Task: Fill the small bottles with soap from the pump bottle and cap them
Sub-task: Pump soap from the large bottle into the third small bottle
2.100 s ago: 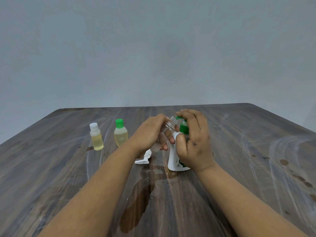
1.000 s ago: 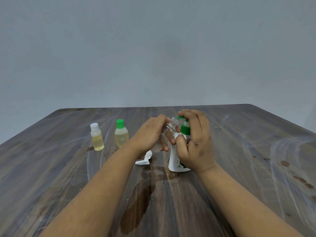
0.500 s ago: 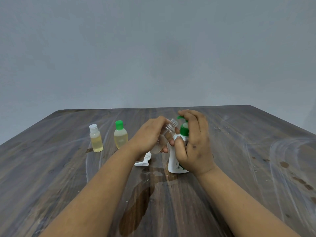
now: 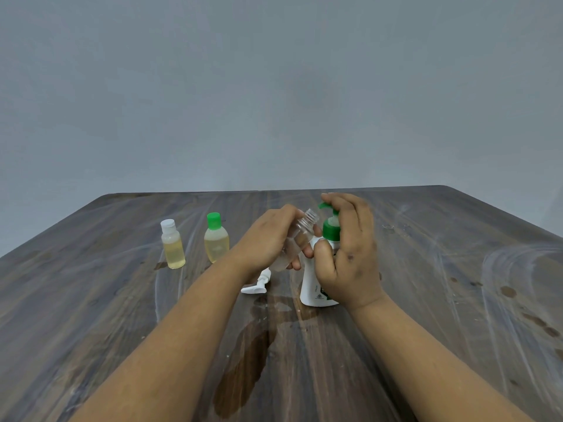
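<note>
The light, slippery clear small bottle (image 4: 297,239) is gripped around its body by the left hand (image 4: 268,242); the pump bottle (image 4: 316,281) is clasped by the right hand (image 4: 347,254).

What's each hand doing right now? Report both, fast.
Left hand: grips the clear small bottle, uncapped and tilted toward the pump spout.
Right hand: curled round the pump bottle, fingers on its green pump head.
</note>
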Demonstrator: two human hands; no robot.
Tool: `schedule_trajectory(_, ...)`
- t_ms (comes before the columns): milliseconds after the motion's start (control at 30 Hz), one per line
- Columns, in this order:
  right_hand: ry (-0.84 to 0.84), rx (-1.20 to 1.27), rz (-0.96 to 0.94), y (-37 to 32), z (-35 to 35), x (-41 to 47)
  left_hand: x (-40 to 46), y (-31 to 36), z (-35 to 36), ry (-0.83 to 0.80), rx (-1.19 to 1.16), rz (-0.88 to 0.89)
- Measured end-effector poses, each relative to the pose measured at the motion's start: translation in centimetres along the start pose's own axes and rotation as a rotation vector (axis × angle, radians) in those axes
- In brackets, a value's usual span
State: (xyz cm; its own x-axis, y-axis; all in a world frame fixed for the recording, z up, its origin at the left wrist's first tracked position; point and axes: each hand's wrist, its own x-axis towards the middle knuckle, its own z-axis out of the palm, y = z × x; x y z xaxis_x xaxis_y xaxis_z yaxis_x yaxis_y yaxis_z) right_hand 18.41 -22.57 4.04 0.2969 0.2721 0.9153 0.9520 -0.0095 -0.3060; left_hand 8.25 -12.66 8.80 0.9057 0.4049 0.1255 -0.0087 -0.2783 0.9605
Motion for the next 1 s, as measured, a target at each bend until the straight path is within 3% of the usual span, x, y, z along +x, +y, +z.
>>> schedule_trajectory(1000,-0.022,-0.004,0.002,-0.28,-0.11,0.09,0.14,-0.20,0.02,0.006,0.012,0.012)
